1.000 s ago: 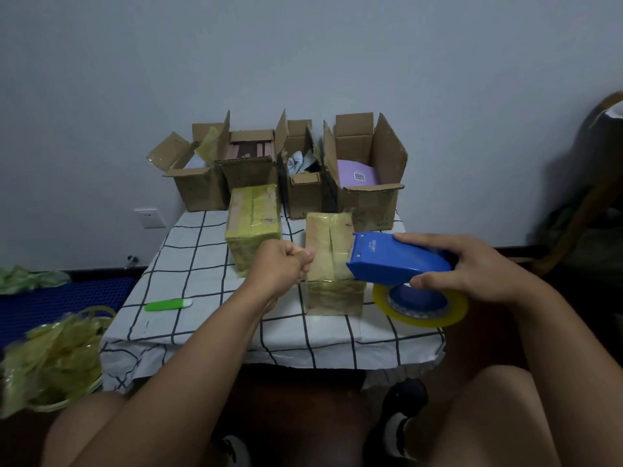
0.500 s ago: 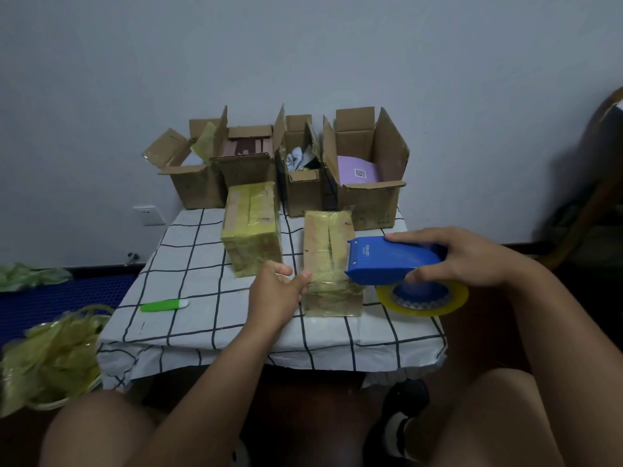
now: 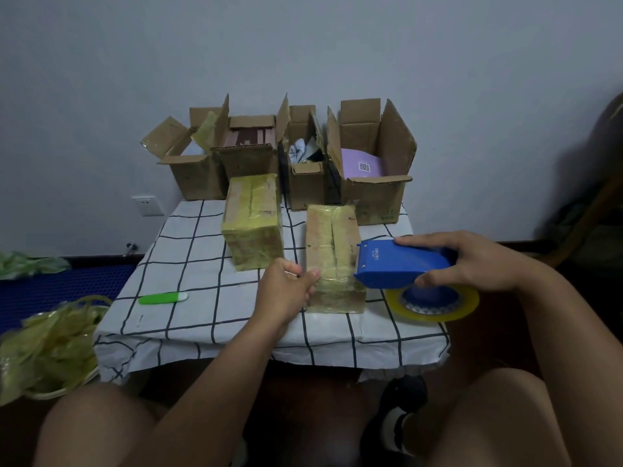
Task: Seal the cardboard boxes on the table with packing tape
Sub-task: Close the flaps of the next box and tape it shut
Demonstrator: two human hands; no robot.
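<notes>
Dispenser [image 3: 401, 266] hides box [image 3: 332, 254] right edge | left hand [image 3: 286, 291] grip unclear

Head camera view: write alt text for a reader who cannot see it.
A person's right hand holds a blue tape dispenser against a taped box on a checked tablecloth, while the left hand touches the box's near left corner. A second taped box and four open boxes stand behind.
</notes>
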